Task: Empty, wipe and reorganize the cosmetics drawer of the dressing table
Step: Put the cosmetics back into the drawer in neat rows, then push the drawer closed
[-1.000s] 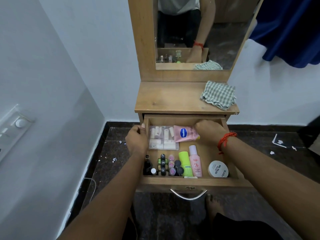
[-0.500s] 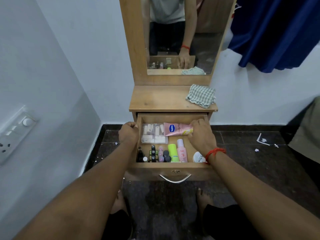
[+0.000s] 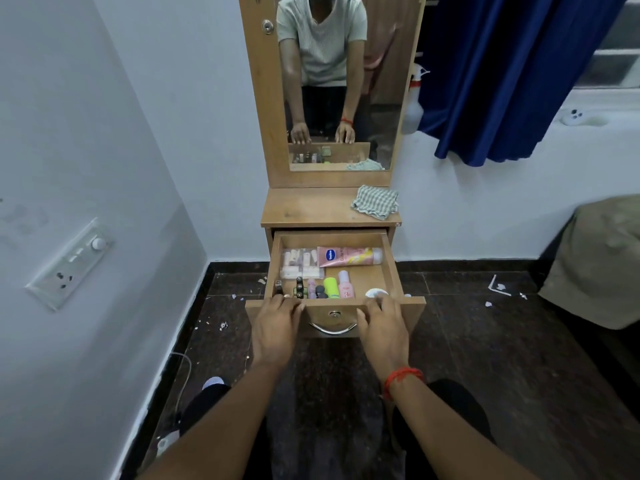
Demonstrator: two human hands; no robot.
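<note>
The wooden drawer [image 3: 391,261] of the dressing table stands pulled out. Inside lie a pink lotion tube [image 3: 348,256] at the back, a clear packet of small pale items [image 3: 300,264] at the back left, and along the front several small dark bottles [image 3: 299,288], a green tube [image 3: 331,286], a pink bottle [image 3: 345,285] and a white round jar [image 3: 375,293]. My left hand [image 3: 275,329] rests on the drawer's front panel left of the metal handle [image 3: 333,328]. My right hand [image 3: 382,329] rests on it right of the handle, fingers curled over the top edge.
A checked cloth [image 3: 375,202] lies on the right of the table top [image 3: 304,211], below the mirror [image 3: 341,81]. A blue curtain [image 3: 502,74] hangs at the right, a tan covered object [image 3: 599,265] lower right. White scraps dot the dark floor [image 3: 485,341]. A switch panel [image 3: 69,263] is on the left wall.
Both hands have come out of the drawer's back part and now lie on its front panel. The view has pulled back and risen, showing more of the mirror.
</note>
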